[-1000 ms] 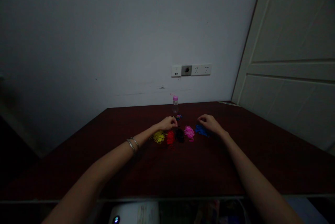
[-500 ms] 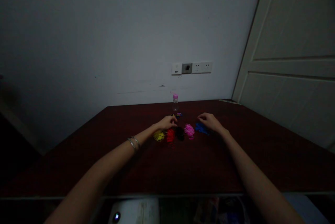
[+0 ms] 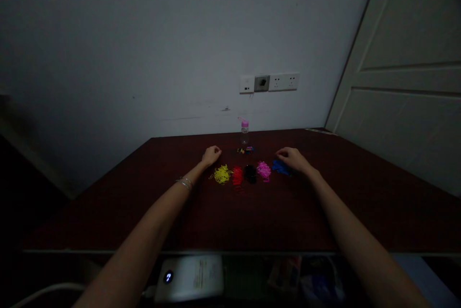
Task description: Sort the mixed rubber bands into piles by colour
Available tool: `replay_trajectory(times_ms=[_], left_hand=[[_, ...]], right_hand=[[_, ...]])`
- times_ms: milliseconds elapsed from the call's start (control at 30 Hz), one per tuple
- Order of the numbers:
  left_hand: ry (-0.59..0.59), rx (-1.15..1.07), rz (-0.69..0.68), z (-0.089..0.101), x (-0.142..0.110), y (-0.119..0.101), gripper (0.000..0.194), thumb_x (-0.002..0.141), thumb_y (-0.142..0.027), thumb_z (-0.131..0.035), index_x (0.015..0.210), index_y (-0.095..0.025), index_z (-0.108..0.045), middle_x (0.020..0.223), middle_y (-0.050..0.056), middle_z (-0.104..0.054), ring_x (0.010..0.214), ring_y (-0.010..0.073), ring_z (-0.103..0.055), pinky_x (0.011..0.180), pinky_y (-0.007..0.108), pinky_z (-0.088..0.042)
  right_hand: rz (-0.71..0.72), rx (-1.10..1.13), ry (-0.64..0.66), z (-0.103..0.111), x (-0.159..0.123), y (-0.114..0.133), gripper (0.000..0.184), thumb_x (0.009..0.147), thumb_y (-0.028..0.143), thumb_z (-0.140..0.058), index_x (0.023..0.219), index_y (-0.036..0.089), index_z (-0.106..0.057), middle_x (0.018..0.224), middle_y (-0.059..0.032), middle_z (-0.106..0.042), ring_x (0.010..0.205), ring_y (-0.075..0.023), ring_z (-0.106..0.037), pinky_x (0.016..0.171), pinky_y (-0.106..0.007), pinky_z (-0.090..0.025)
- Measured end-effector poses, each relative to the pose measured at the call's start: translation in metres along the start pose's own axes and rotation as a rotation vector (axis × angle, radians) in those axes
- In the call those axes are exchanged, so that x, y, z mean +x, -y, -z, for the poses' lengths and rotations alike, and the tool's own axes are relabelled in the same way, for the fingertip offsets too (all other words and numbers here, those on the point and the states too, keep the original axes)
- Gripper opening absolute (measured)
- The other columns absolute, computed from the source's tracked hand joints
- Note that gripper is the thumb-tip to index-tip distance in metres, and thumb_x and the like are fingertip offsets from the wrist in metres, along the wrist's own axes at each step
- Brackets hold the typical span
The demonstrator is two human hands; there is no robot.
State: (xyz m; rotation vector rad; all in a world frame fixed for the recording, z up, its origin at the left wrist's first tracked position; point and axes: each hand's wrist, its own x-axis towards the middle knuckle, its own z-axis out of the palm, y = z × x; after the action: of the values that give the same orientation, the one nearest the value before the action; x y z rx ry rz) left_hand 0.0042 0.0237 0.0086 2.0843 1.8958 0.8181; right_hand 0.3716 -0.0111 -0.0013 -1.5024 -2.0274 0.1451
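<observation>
My left hand [image 3: 212,155] is over the table left of and behind the yellow pile [image 3: 222,174], fingers curled together; anything inside them is too small to make out. My right hand [image 3: 292,158] is beside and partly over the blue pile [image 3: 280,167], its fingertips drawn together. Whatever they pinch is hidden. Between the hands, in a row, lie a red pile [image 3: 237,175], a black pile [image 3: 250,173] and a pink pile [image 3: 264,171]. The strands look like small rubber bands. A small mixed-colour cluster [image 3: 245,150] lies behind the row.
A clear bottle with a pink cap [image 3: 245,131] stands near the wall. Wall sockets [image 3: 284,82] are above it. A white power bank [image 3: 190,279] with a lit display and cable sits below the front edge of the dark red table [image 3: 230,224]. A door panel stands at right.
My left hand has moved left, from above the red and black piles to beyond the yellow one. My right hand stays by the blue pile. The view has shifted slightly.
</observation>
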Motion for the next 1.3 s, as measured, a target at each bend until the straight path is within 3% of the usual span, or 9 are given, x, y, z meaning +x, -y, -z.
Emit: replay_trajectory(times_ms=[400, 733, 967, 1133, 1300], left_hand=[[-0.072, 0.046, 0.055, -0.003, -0.013, 0.006, 0.029, 0.085, -0.031, -0.045, 0.097, -0.016, -0.067, 0.101, 0.008, -0.067, 0.093, 0.0181, -0.06, 0.08, 0.024, -0.043], [-0.119, -0.011, 0.081, -0.006, -0.007, 0.013, 0.028, 0.084, -0.028, -0.045, 0.093, -0.016, -0.068, 0.097, 0.009, -0.068, 0.09, 0.018, -0.061, 0.081, 0.024, -0.044], [-0.144, -0.066, 0.054, -0.005, -0.008, 0.013, 0.028, 0.083, -0.025, -0.044, 0.091, -0.012, -0.068, 0.094, 0.01, -0.069, 0.087, 0.0181, -0.062, 0.081, 0.025, -0.044], [-0.138, -0.069, 0.051, -0.005, -0.01, 0.013, 0.027, 0.082, -0.023, -0.045, 0.089, -0.012, -0.069, 0.092, 0.01, -0.069, 0.085, 0.0181, -0.062, 0.079, 0.025, -0.044], [-0.133, -0.063, 0.051, -0.007, -0.009, 0.014, 0.026, 0.083, -0.023, -0.046, 0.09, -0.012, -0.069, 0.093, 0.009, -0.069, 0.084, 0.0164, -0.061, 0.078, 0.024, -0.043]], right_hand=[[0.01, -0.001, 0.01, 0.0, 0.001, -0.003, 0.025, 0.078, 0.027, -0.051, 0.093, 0.019, -0.07, 0.1, -0.0079, -0.068, 0.092, -0.0212, -0.062, 0.084, -0.031, -0.047], [0.025, 0.075, 0.018, -0.008, 0.019, 0.012, 0.027, 0.077, 0.025, -0.052, 0.096, 0.019, -0.069, 0.1, -0.0064, -0.068, 0.09, -0.0198, -0.063, 0.078, -0.027, -0.048], [0.04, -0.034, 0.176, -0.027, 0.049, 0.036, 0.025, 0.076, 0.02, -0.054, 0.094, 0.021, -0.07, 0.096, -0.0057, -0.069, 0.089, -0.0183, -0.063, 0.078, -0.024, -0.046], [0.075, -0.122, 0.28, -0.043, 0.066, 0.049, 0.032, 0.075, 0.018, -0.054, 0.103, 0.025, -0.067, 0.101, -0.004, -0.068, 0.092, -0.0183, -0.062, 0.077, -0.024, -0.045], [0.083, -0.216, 0.324, -0.046, 0.074, 0.06, 0.036, 0.078, 0.023, -0.053, 0.111, 0.03, -0.063, 0.107, -0.0029, -0.066, 0.096, -0.0187, -0.06, 0.078, -0.024, -0.044]])
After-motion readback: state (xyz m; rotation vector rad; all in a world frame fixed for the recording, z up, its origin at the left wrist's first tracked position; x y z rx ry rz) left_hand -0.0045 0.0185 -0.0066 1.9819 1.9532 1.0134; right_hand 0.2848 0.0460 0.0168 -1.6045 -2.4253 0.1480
